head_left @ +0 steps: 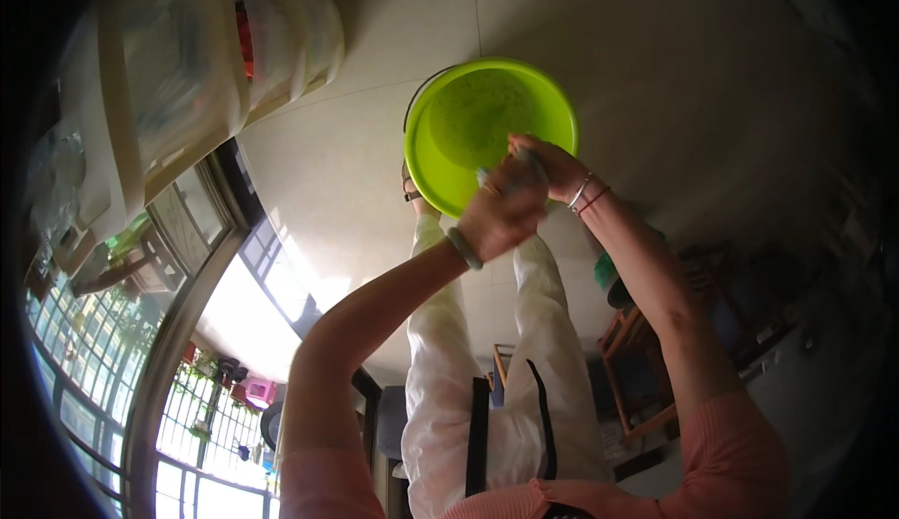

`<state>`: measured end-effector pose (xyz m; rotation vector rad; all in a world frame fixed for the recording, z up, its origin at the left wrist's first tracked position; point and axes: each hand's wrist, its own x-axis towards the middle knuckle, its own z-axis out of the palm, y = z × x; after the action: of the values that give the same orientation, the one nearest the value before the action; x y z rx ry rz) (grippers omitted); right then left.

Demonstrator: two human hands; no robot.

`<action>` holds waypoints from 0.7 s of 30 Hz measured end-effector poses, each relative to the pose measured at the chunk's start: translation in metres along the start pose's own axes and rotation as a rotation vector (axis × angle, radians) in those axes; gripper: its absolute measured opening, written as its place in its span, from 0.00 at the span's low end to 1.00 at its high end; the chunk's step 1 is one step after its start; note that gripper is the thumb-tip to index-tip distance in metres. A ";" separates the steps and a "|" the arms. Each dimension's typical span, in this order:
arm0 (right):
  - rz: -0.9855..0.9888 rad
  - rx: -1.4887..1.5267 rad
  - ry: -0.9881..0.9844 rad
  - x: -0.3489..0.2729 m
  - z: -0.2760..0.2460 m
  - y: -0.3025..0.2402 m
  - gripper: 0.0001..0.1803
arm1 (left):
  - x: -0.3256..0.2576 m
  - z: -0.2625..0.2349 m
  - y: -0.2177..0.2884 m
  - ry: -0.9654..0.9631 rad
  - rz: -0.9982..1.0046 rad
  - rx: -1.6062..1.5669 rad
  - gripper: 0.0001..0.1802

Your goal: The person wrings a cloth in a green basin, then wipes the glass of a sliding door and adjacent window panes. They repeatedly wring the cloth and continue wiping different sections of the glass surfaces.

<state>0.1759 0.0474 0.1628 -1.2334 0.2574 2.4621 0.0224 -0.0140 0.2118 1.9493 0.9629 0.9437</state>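
Note:
A bright green bucket (438, 177) with a dark handle stands on the floor in front of my feet, and bubbly liquid shows inside it. Over its near rim, both my hands are closed around a bunched greyish-blue cloth (532, 161). My left hand (504, 208), blurred by motion and with a pale bangle at the wrist, grips the near side of the cloth. My right hand (554, 167), wearing a silver bracelet and a red string, holds the other end just beyond it. Most of the cloth is hidden by my fingers.
The bucket rests on a pale tiled floor (375, 116). A translucent plastic drawer unit (178, 70) stands at the far left. Below it a glazed door frame (192, 276) opens toward a balcony with plants. A wooden chair (646, 369) is at the right, near my arm.

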 end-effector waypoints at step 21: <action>0.117 -0.704 0.262 -0.035 0.028 0.015 0.27 | -0.010 0.008 0.049 -0.219 0.260 0.204 0.15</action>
<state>0.1688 0.0343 0.2075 -1.8613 -0.5367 2.5714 0.0392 -0.0459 0.2468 2.3377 0.7146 0.7734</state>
